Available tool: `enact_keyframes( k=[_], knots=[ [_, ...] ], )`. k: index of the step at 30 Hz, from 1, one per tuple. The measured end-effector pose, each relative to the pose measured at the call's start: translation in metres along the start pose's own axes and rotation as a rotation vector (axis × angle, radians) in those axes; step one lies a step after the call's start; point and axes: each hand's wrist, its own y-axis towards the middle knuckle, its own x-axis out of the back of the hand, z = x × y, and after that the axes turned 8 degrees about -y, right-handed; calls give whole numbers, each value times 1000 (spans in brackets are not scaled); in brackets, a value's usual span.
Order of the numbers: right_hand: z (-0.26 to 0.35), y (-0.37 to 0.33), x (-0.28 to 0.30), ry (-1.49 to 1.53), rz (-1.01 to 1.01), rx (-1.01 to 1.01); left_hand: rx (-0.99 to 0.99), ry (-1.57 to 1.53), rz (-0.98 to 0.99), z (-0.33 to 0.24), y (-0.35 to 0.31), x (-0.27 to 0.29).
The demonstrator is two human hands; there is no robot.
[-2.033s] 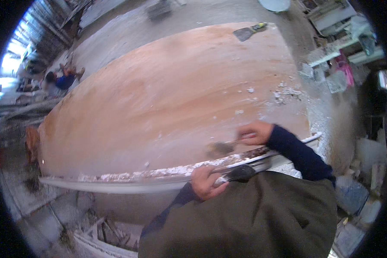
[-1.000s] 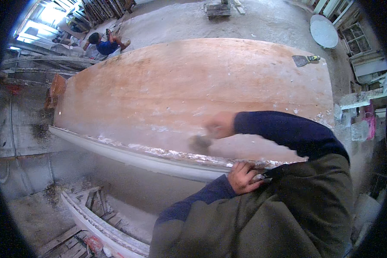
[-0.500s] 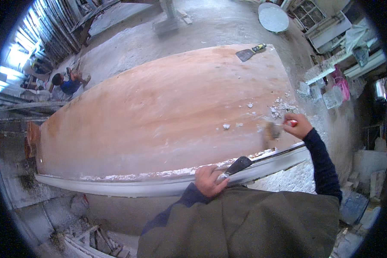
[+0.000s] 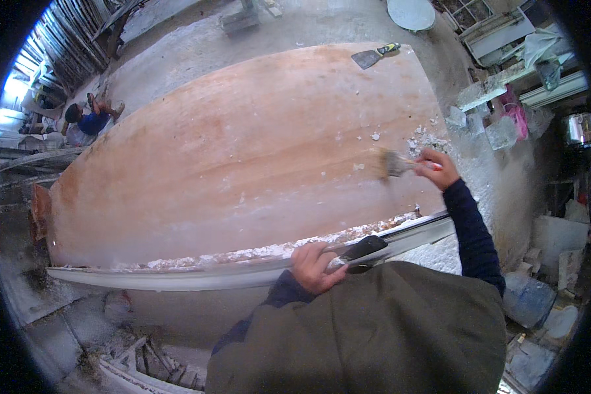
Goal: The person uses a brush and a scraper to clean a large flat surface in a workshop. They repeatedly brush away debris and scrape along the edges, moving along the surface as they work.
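Note:
A paintbrush (image 4: 395, 164) with a red-tipped handle is gripped in my right hand (image 4: 438, 169), its blurred bristles over the right part of a large, pinkish-tan, hull-shaped surface (image 4: 230, 144). White flakes (image 4: 430, 141) lie in a small heap just beyond that hand. My left hand (image 4: 314, 268) is closed at the near white rim (image 4: 177, 280), holding what looks like a scraper (image 4: 363, 249) whose dark end points right. Along this edge runs a rough strip of chipped white coating (image 4: 243, 253). A putty knife (image 4: 375, 56) with a yellow-and-black handle rests at the far right corner.
Another person (image 4: 92, 119) in blue sits low beyond the far left side. A round white disc (image 4: 411, 13) is on the floor at the back. To the right are pink plastic (image 4: 517, 121), a blue container (image 4: 530, 299) and boards. A wooden frame (image 4: 144, 361) lies lower left.
My right hand has swept the brush left and slightly away from me. The left hand keeps its hold on the scraper at the rim. The whole view has shifted a little.

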Motion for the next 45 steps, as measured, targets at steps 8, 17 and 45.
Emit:
enact_keyframes(
  k=[8,17,45],
  knots=[
    [27,5,18,-246,-200,33,-52,-2,1,6,-1,-1],
    [72,99,-126,48,86,292,-48,-26,-14,8,3,-2],
    [-13,-24,14,46,-190,-143,281,42,114,72,36,-14]
  ],
)
